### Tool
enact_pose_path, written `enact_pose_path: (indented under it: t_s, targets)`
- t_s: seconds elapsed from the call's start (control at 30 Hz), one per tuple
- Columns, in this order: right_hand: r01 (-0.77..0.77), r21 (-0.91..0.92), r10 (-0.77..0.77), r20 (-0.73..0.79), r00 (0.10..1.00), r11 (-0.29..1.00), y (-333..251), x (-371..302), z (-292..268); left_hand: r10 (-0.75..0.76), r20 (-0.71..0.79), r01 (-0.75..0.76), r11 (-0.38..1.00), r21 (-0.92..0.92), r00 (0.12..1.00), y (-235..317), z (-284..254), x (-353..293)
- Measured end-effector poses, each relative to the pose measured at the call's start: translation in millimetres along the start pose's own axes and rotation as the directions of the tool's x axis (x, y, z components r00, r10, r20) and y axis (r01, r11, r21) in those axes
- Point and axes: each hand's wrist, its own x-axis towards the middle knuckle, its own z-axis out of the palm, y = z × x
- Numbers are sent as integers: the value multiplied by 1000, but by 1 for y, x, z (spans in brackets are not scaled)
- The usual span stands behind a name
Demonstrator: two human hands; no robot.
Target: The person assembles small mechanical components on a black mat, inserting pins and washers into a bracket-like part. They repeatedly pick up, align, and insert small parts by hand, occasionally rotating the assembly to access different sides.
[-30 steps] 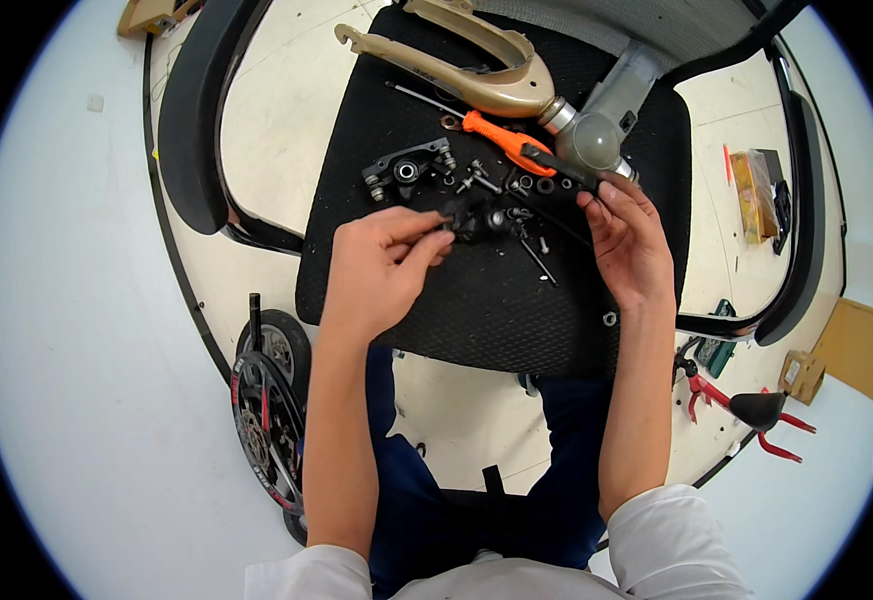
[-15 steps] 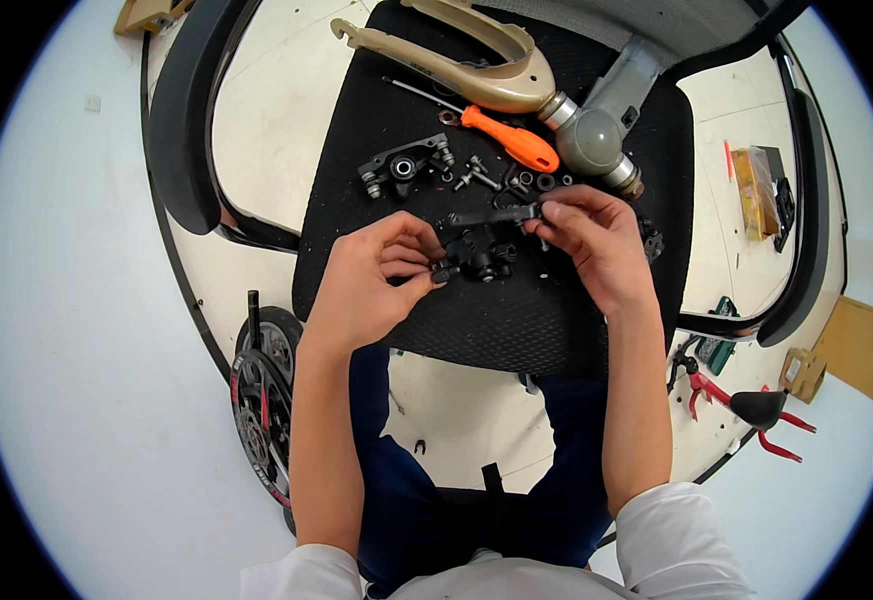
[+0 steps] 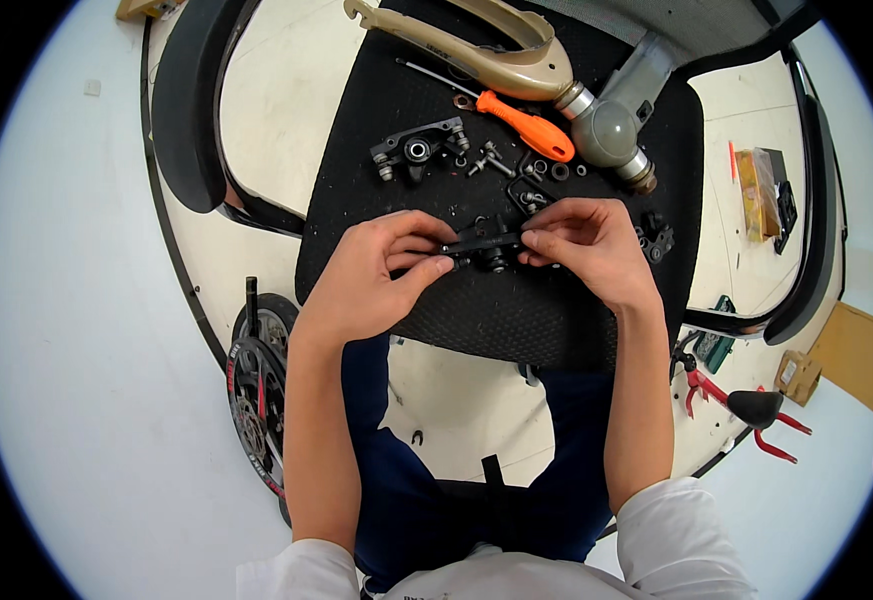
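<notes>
My left hand [image 3: 381,268] closes thumb and fingers around the left end of a small black brake caliper [image 3: 497,263]. A flat black bracket [image 3: 483,243] lies across the caliper, and my right hand [image 3: 593,246] pinches the bracket's right end. The two parts touch above the near half of the black chair seat [image 3: 516,330]; my fingers hide both ends. Whether they are fastened together I cannot tell. Just beyond my hands lie an L-shaped hex key [image 3: 518,188] and several loose bolts [image 3: 493,160]. A second black caliper with its bracket [image 3: 417,150] rests farther left.
An orange-handled screwdriver [image 3: 528,127] lies beside a beige bicycle fork [image 3: 516,70] with a grey joint [image 3: 604,135] at the seat's far side. Another black part [image 3: 656,238] is right of my right hand. Chair armrests [image 3: 188,110] rise at both sides. A wheel [image 3: 256,400] stands lower left.
My right hand has lowered the bracket toward me, onto the caliper. My left fingers have shifted up slightly to the bracket's left end. The whole view has shifted a little.
</notes>
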Motion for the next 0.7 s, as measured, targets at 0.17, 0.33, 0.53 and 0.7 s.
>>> enact_pose_path:
  t_s: [0.17,0.33,0.53,0.7]
  targets:
    - [43,-70,-43,-9,999,997,4,0,-1,-83,-23,84,996,37,996,6,1,3]
    - [51,-81,-53,-24,998,995,3,-1,0,-77,-31,78,997,26,997,2,2,5]
    - [94,86,-95,12,995,992,2,-2,-7,-72,-47,73,997,28,996,9,5,3]
    - [194,270,-180,-77,981,943,8,-2,-27,192,-42,-172,942,288,980,5,13,2]
